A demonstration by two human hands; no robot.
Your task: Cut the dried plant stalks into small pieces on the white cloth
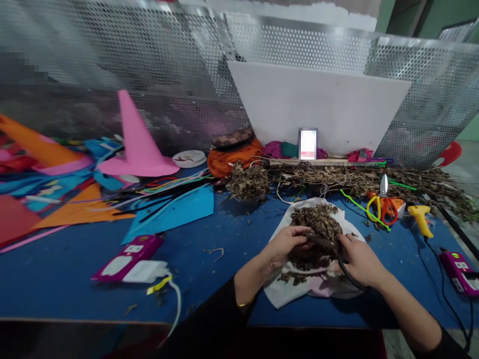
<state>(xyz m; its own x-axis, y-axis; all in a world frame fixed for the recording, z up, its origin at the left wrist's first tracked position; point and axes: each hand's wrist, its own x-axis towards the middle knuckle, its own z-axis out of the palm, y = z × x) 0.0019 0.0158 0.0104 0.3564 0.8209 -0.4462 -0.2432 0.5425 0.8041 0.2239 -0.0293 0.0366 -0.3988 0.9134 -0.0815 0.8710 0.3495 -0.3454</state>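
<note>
**Dried plant matter [316, 218] gathered on a white cloth [280, 290], with dark scissors [325, 242] just over it**

At the near edge of the blue tabletop [112, 299], in the lower right of the frame, the person's forearms reach in from both sides. The right hand [361, 262] is closed around the scissors' handle, whose dark loop shows below it. The left hand [286, 247] is narrow, its fingertips drawn together at the plant matter by the blades; whether they grip a stem or steady the metal cannot be told. The cloth lies under all this, probably to catch loose bits, since crumbs show on its near part too.

At lower left, a purple device [127, 257] rests beside a white plug-like piece. Past the right hand, a yellow glue gun [422, 219] and scissors with red and yellow handles [381, 200] lie near the right, seemingly set within reach.

Farther back, a pink cone hat [133, 139] stands upright among coloured sheets at left, and dried stems [359, 175] stretch across the right. Behind them a lit phone [308, 144] stands facing the person, perhaps for viewing, before a white board [318, 99] leaning against a perforated metal screen [179, 50].
</note>
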